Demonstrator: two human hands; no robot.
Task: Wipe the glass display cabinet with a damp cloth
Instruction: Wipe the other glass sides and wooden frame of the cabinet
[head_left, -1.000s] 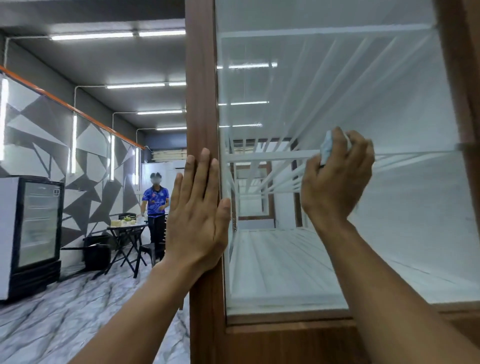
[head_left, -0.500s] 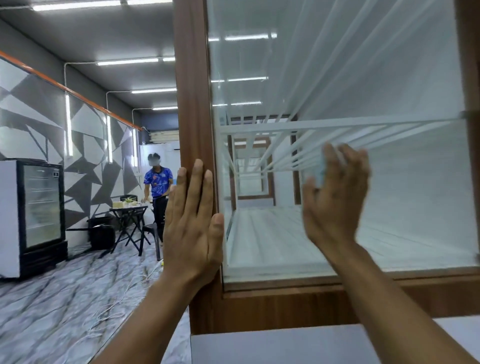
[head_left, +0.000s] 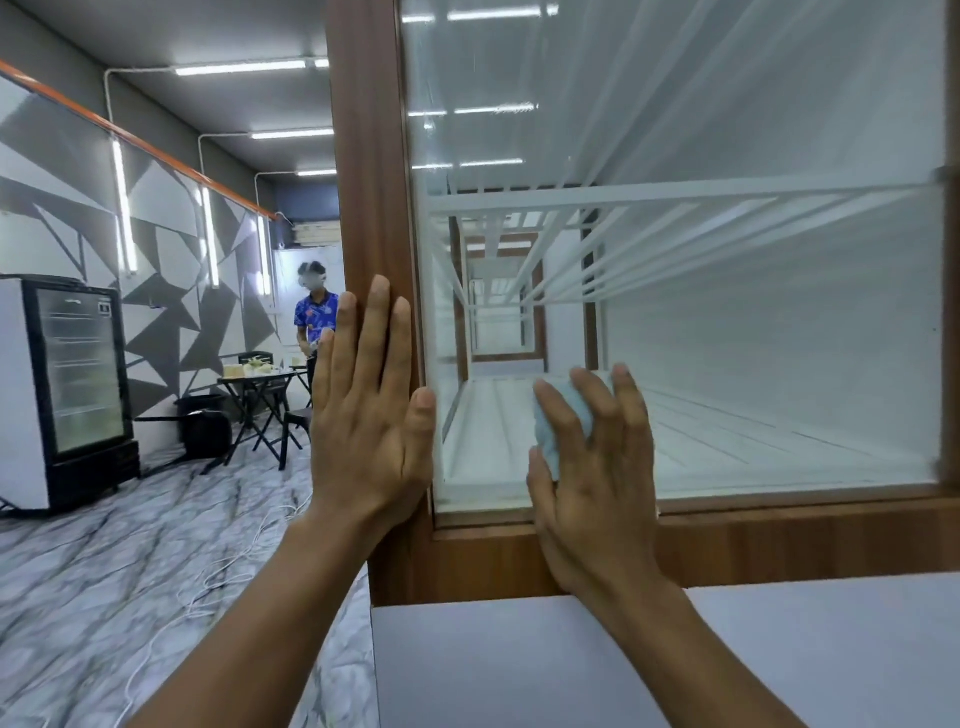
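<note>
my left hand (head_left: 363, 415) flat and relaxed on the wooden frame (head_left: 371, 156), right hand (head_left: 592, 467) grasping pale blue cloth (head_left: 558, 431) against the glass (head_left: 727, 312) low left

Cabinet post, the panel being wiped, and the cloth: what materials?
Cabinet post: wood or wood-look laminate, brown grain, satin sheen.
Glass panel: clear glass, glossy; it mirrors the ceiling lights.
Cloth: soft pale-blue fabric, bunched under the right hand; weave too small to tell.

bright ceiling tubes (head_left: 240, 67), glare on glass (head_left: 675, 130), bowed edges
</note>
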